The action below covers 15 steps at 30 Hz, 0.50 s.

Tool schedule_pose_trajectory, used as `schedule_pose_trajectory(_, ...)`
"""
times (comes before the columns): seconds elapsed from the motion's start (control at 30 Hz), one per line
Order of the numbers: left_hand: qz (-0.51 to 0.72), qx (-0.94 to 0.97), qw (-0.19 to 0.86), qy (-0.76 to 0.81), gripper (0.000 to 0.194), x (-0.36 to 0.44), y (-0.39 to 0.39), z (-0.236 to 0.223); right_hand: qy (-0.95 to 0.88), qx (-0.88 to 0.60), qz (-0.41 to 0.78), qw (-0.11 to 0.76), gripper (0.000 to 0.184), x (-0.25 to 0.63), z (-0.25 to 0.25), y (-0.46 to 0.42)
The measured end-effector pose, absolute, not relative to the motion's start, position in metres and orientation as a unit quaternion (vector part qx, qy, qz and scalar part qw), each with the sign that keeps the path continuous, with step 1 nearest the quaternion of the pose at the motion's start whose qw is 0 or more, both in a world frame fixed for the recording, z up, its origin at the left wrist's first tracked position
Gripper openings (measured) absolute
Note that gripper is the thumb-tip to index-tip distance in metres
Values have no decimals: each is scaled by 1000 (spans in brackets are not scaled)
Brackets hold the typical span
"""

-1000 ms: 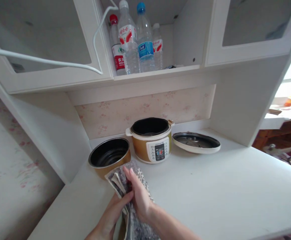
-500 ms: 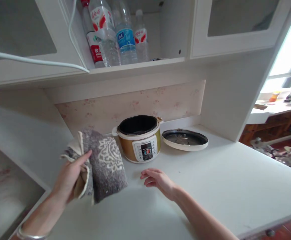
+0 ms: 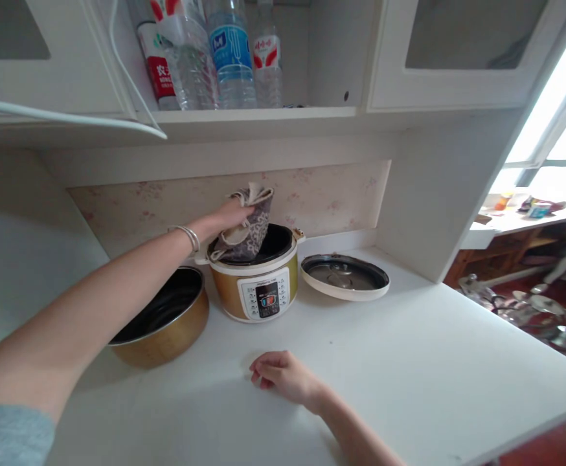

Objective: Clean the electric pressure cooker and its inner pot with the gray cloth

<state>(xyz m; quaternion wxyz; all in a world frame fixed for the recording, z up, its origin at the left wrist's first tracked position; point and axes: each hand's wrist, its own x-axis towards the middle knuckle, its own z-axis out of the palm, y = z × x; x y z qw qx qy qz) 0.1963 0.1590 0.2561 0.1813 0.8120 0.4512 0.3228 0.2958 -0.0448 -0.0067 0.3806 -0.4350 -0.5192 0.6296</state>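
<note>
My left hand (image 3: 236,213) grips a folded grey patterned cloth (image 3: 254,238) with a cream edge. The cloth's lower part is inside the black opening of a gold and white electric cooker (image 3: 226,292), whose control panel faces me. My left arm reaches across a gold pot with a black inside (image 3: 171,338), which stands left of the cooker. Low over the white countertop (image 3: 390,369), in front of the cooker, is my right hand (image 3: 285,377). Its fingers are curled together and nothing shows in them. Whether that hand touches the surface I cannot tell.
Right of the cooker a round lid (image 3: 345,277) lies with its inner side up. Above, several plastic bottles (image 3: 234,65) stand in an open cabinet, and a white cable (image 3: 69,116) hangs in front at the left. A cabinet side panel (image 3: 438,194) rises at the right.
My left hand has carried the cloth up and rightward into the cooker. The gold pot has come into view. My right hand has moved slightly down and left, its fingers more curled.
</note>
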Motion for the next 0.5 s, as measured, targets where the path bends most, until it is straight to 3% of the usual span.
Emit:
schedule_pose_trajectory(0.23,172,836,334,399,28,236,144,200,-540,-456,607,364,22,295,-8,-44)
schedule_pose_trajectory(0.4,6,782,450,431,22,217,154,202,-554,-457,600,353,21,294,-8,-43)
schedule_pose_trajectory(0.5,-104,774,433,450,24,199,172,205,-562,-461,591,350,23,294,-9,-42)
